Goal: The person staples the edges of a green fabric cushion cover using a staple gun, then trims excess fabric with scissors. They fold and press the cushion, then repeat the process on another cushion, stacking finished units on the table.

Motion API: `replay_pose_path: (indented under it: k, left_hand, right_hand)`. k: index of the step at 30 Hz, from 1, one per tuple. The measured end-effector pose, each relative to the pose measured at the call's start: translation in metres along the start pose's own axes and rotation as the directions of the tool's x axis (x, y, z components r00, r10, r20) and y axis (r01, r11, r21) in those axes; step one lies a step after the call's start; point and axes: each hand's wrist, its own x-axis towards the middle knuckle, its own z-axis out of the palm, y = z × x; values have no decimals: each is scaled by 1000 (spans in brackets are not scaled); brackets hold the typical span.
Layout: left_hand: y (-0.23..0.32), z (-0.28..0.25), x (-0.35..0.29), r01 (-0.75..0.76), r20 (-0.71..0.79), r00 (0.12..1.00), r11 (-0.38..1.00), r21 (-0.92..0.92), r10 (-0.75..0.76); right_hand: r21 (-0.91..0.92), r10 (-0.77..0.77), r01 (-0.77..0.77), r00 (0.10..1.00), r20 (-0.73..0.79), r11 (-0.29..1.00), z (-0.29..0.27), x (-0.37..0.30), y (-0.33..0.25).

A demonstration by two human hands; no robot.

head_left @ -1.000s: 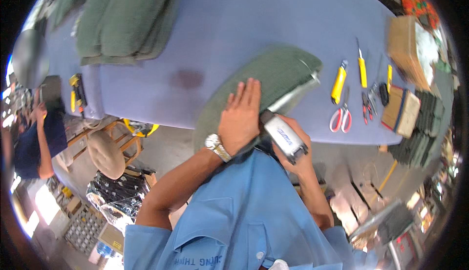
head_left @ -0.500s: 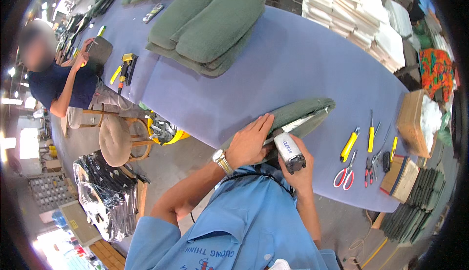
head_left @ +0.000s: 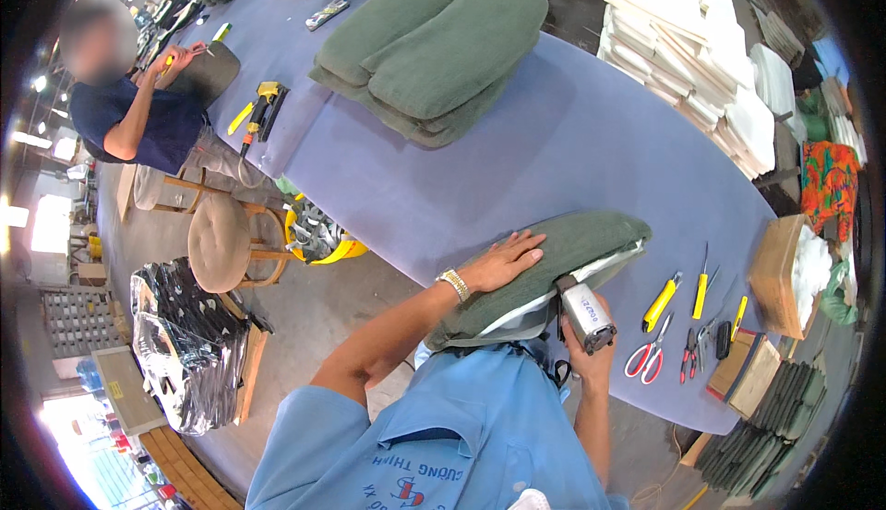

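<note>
A dark green fabric cushion (head_left: 591, 233) lies tilted at the table's near edge, close to my body, with white padding showing along its open side. My left hand (head_left: 503, 264) rests flat on its top with the fingers stretched out. In my right hand (head_left: 591, 348) is a staple gun with a silver-white head (head_left: 584, 307), its nose beside the open edge of the cushion. Whether the nose touches the fabric, I cannot tell. The gun's handle is mostly hidden by my fingers.
On the blue-grey table (head_left: 572, 132) lie scissors (head_left: 651, 353), a yellow cutter (head_left: 662, 302), screwdrivers and pliers at right. Stacked green cushions (head_left: 434, 48) sit farther back. A second staple gun (head_left: 265, 108) lies near a co-worker (head_left: 138, 108) at left. Boxes (head_left: 780, 275) stand at the right edge.
My left hand has moved from the cushion's edge to lie flat on its top. The staple gun has shifted right and slightly down. The cushion's top now faces up more. The view has shifted.
</note>
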Motion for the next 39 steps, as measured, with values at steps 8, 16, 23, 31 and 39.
replay_pose_path:
  k: [8,16,23,31,39]
  left_hand:
    - [42,9,-18,-164,42,986,976,143,159]
    - [71,12,-26,4,-49,999,907,422,19]
    - [75,13,-28,44,-65,998,903,427,-18]
    - [75,19,-31,6,-97,994,880,475,45]
    - [78,15,-24,11,-140,989,899,438,56]
  right_hand:
    - [-28,-132,133,991,36,991,-3,17,-6]
    - [-88,-266,264,964,-10,960,0,14,0]
    - [-45,-250,249,968,-4,967,2,1,-2]
    - [6,-185,186,976,114,983,-8,11,-16]
    - [20,-109,108,990,89,994,2,15,-30]
